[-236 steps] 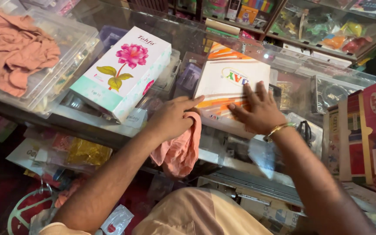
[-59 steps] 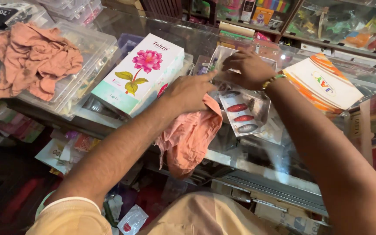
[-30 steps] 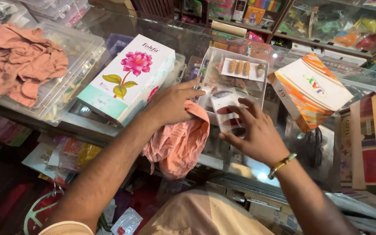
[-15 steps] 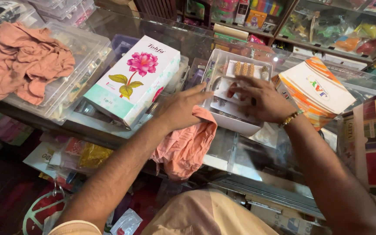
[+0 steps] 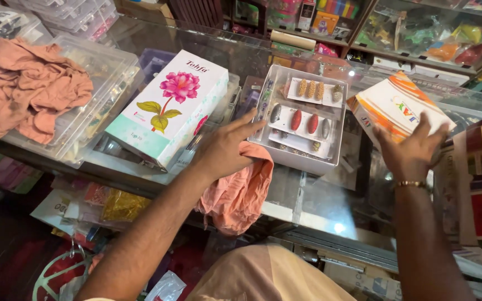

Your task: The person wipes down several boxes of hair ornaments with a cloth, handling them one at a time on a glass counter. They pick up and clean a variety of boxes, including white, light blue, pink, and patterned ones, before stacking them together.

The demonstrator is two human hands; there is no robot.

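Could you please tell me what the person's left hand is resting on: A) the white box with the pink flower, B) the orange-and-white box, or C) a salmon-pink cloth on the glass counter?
C: the left hand presses the salmon-pink cloth against the glass counter.

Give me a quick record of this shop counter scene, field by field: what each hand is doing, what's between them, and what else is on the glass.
left hand: flat on a peach cloth draped over the counter edge, fingertips at the open tray
right hand: spread against the orange and white box
between hands: open white tray of small oval and ribbed pieces on cards
left of tray: white box with pink flower
far left: clear plastic bins with another peach cloth on top
surface: glass counter
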